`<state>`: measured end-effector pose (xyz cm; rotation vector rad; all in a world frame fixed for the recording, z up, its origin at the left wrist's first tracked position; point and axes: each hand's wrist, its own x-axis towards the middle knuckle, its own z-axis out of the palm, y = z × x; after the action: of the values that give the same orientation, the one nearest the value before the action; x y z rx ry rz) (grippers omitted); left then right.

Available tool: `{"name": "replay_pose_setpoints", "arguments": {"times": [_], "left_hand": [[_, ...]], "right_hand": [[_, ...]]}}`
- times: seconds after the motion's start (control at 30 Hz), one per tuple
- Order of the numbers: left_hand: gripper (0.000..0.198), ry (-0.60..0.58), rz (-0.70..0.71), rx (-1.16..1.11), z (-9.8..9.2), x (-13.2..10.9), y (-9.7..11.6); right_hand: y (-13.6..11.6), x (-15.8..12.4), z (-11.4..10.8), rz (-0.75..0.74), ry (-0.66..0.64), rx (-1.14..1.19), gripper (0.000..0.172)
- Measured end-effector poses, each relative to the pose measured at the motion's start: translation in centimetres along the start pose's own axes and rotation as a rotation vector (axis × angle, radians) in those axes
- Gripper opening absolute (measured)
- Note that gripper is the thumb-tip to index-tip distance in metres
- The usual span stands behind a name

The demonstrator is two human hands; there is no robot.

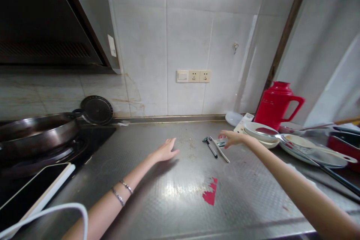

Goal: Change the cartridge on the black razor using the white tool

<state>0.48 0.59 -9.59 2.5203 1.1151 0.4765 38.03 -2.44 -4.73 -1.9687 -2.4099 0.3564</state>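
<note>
Over the metal countertop (157, 202), my left hand (166, 150) reaches forward with its fingers stretched out and thumb apart, holding nothing. Two bracelets circle that wrist. My right hand (233, 138) hovers just right of a small group of slim items, its fingers curved and spread, with nothing seen between them. In that group lie a dark-handled razor (211, 149), a thin white stick-like item (222, 153), and a small green-and-clear piece (221, 144) close to my right fingertips. The kind of the last two is too small to tell.
At left are a pan (36, 129) on the stove, a phone-like device (33, 195) and a white cable (64, 206). Right stand a red thermos jug (274, 105), stacked bowls (260, 129) and plates with ladles. A red scrap (210, 194) marks the countertop nearer me.
</note>
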Motion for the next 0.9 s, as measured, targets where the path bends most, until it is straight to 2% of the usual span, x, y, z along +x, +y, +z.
{"name": "replay_pose_setpoints", "arguments": {"times": [0.1, 0.2, 0.53, 0.73, 0.8, 0.9], "left_hand": [[0.063, 0.025, -0.047, 0.043, -0.2, -0.5, -2.0], [0.06, 0.066, -0.078, 0.088, -0.4, -0.7, -3.4], [0.056, 0.161, -0.229, 0.321, -1.3, -1.5, -7.5], [0.053, 0.205, -0.365, 0.369, -2.3, -2.8, -10.9], [0.052, 0.216, -0.404, 0.399, -2.6, -3.4, -11.7], [0.052, 0.238, -0.453, 0.432, -2.9, -4.2, -12.3]], "right_hand": [[2.2, -0.2, 1.0, 0.101, -0.015, 0.056, 0.055], [3.2, -0.3, 2.0, 0.136, -0.027, 0.066, 0.054], [4.6, 0.2, 3.2, 0.202, -0.05, 0.125, 0.058], [5.1, 0.5, 3.1, 0.242, -0.027, 0.175, 0.075], [4.7, 0.9, 3.0, 0.25, 0.011, 0.2, 0.077], [3.7, 2.2, 3.1, 0.236, 0.19, 0.264, 0.068]]}}
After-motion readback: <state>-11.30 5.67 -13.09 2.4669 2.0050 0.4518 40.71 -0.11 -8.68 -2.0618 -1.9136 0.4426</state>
